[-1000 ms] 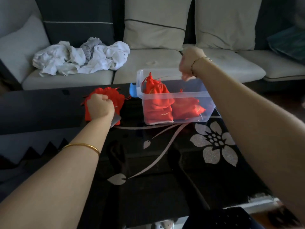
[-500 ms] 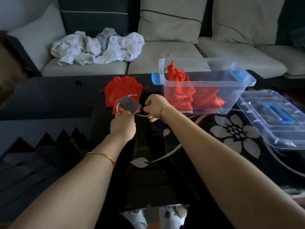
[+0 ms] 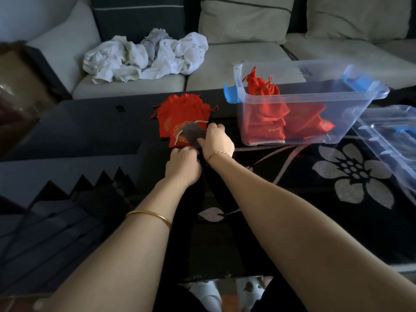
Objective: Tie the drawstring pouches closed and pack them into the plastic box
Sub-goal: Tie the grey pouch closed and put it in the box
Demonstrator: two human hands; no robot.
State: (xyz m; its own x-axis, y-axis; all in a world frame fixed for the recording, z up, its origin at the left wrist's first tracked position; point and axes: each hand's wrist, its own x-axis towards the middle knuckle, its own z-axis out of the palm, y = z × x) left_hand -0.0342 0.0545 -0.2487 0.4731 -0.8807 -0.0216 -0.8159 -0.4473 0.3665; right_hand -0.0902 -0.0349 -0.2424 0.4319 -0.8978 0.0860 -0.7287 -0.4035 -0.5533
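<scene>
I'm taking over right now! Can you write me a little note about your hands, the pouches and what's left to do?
Right hand: fingers pinch the grey pouch at its right edge, over the red pile on the table.
Left hand: fingers curled just under that pouch; I cannot tell if they hold it.
Done: packed red pouches lie in the plastic box; its lid lies off, to the right.
Left: tie the grey pouch, tie the red pile, pack them all.

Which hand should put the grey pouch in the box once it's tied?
Probably the right hand: it grips the grey pouch and is nearer the plastic box, which stands to its right. The left hand would have to cross over.
</scene>
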